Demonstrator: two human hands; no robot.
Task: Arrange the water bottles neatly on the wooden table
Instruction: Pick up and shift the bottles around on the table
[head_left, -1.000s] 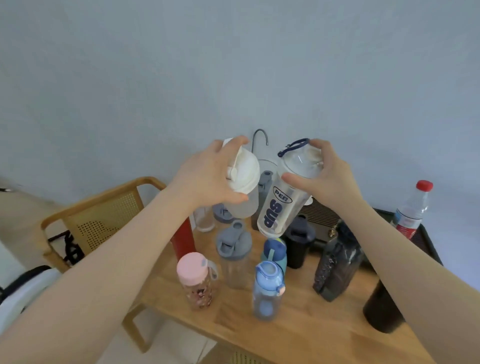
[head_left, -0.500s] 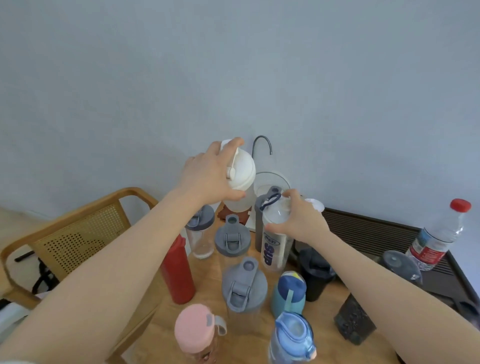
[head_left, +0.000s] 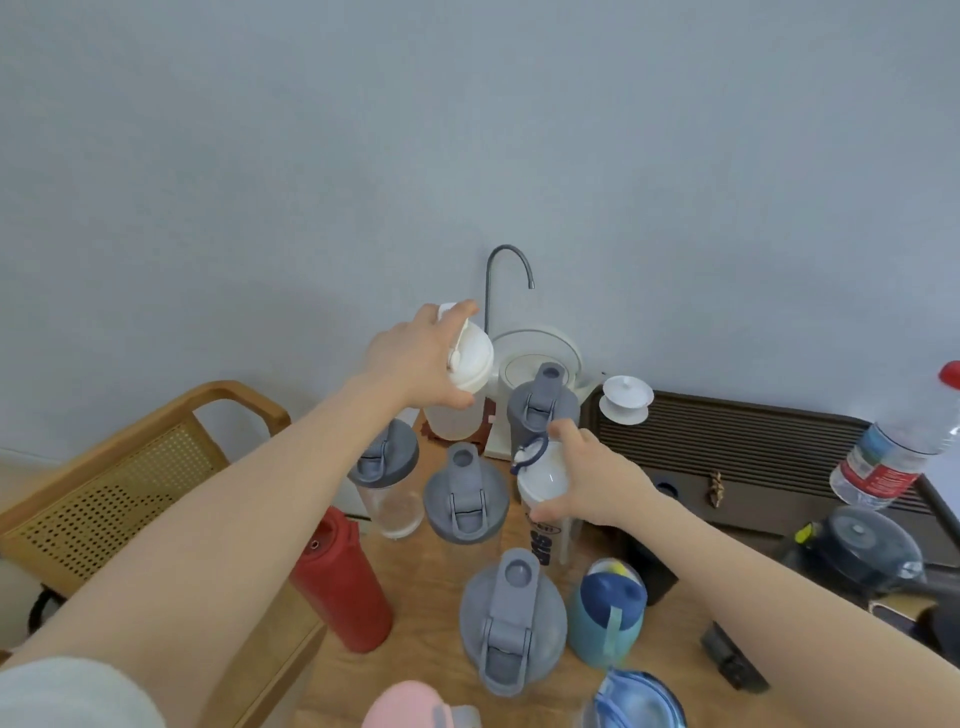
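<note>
My left hand (head_left: 415, 364) gripped the white-lidded shaker (head_left: 460, 384) aloft; my right hand (head_left: 597, 478) clasped the clear lettered bottle (head_left: 545, 519), seemingly placed mid-table; arranging looked roughly half finished.

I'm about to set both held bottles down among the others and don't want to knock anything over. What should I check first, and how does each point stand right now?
1. Left hand grips the white-lidded bottle firmly: ok, fingers wrap its lid.
2. Right hand holds the clear printed bottle: ok, closed around its top.
3. Printed bottle's base on the wooden table: cannot tell, hidden behind the grey-lidded bottle.
4. Free spot under the white-lidded bottle: cannot tell, its base is hidden behind other bottles.
5. Left forearm clear of the red bottle: not ok, it passes right over it.
6. Neighbouring bottles upright: ok.
</note>
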